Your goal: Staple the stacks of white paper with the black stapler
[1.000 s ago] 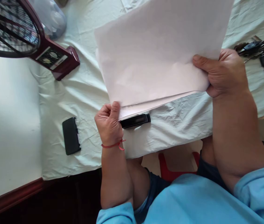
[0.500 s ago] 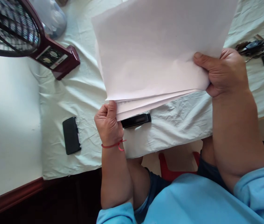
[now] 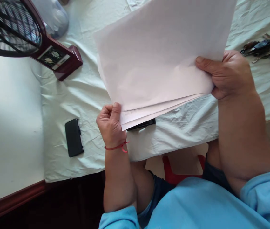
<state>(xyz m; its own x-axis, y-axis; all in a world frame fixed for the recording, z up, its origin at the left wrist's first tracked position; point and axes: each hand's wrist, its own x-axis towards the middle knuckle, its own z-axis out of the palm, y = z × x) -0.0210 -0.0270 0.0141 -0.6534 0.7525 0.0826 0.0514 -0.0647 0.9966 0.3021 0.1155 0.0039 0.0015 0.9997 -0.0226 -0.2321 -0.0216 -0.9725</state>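
Several sheets of white paper (image 3: 163,57) are held up above the cloth-covered table, fanned slightly apart along their near edge. My left hand (image 3: 111,124), with a red string at the wrist, pinches their near left corner between thumb and fingers. On the right side my right hand (image 3: 230,74) grips the stack, thumb on top and fingers hidden beneath. A strip of printed text shows on a lower sheet by my left thumb; the top sheet looks blank. Under the papers lies a black object (image 3: 144,124), mostly covered.
A dark red electric swatter (image 3: 61,62) stands at the left, near a clear plastic container (image 3: 56,19). A black phone-like case (image 3: 74,137) lies left of my left hand. Keys (image 3: 266,47) lie at the right. The pale tablecloth (image 3: 173,138) is wrinkled, and a red stool (image 3: 170,171) is below.
The top sheet's near left corner has come down under my left thumb. The papers have tilted lower at the left and cover more of the black object. Both hands keep their hold.
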